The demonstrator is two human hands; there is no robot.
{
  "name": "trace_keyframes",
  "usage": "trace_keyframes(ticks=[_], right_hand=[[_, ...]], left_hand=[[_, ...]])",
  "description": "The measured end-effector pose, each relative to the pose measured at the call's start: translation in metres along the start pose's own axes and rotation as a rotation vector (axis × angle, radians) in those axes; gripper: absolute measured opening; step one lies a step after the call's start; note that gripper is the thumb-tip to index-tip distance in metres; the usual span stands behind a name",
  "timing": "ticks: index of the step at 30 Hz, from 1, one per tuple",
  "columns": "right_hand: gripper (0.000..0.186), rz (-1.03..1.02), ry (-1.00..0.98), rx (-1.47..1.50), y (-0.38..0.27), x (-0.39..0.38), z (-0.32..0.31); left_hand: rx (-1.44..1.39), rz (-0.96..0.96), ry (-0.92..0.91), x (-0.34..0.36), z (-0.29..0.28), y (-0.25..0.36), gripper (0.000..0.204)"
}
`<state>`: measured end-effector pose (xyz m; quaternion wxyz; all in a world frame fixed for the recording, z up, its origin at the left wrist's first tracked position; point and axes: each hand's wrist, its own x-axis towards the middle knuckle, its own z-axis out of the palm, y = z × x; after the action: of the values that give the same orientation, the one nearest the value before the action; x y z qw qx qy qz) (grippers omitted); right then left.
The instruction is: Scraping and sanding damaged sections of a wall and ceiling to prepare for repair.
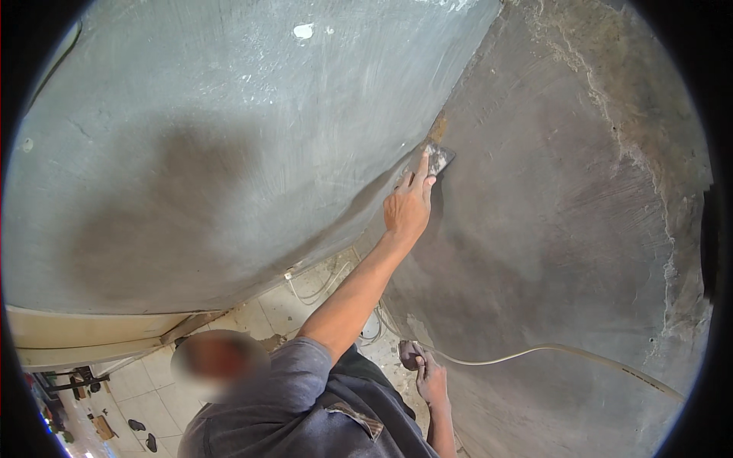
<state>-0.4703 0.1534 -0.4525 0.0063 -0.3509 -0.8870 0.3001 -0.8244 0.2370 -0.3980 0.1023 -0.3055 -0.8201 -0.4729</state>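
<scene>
My left hand (408, 210) reaches up into the corner where two walls meet. Its fingers press a small flat, plaster-smeared scraper (440, 159) against the surface, the index finger stretched along it. A brownish patch (438, 127) marks the corner just above the tool. Lower down, my right hand (432, 382) is closed on a dark grey-brown flat piece (411, 354), its thumb on the face of it. What exactly that piece is, I cannot make out. A beige hose or cable (527, 352) passes right beside it.
The left wall (321, 114) is smooth grey with white flecks; the right wall (550, 229) is darker, with a rough, cracked band at its far edge. Pale floor tiles (145, 378) lie below, with coiled cable and dark sandals (137, 425). A blurred round thing (221, 362) is beside my left sleeve.
</scene>
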Motion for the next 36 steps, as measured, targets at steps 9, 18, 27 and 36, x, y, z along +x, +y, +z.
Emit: trace_keyframes(ticks=[9,18,27,36], right_hand=[[0.021,0.048,0.019,0.011,0.011,-0.009,0.002],[0.023,0.053,0.015,0.008,0.005,-0.006,-0.004],[0.02,0.066,-0.03,0.035,0.002,-0.01,0.001],[0.022,-0.007,0.021,0.045,0.014,-0.015,0.01]], left_hand=[[-0.105,-0.049,-0.053,-0.007,-0.005,0.012,0.046],[-0.1,0.006,0.011,-0.006,-0.003,0.013,0.045],[-0.178,0.001,0.077,-0.003,0.003,0.017,0.046],[-0.252,-0.04,0.126,-0.003,0.0,0.039,0.045]])
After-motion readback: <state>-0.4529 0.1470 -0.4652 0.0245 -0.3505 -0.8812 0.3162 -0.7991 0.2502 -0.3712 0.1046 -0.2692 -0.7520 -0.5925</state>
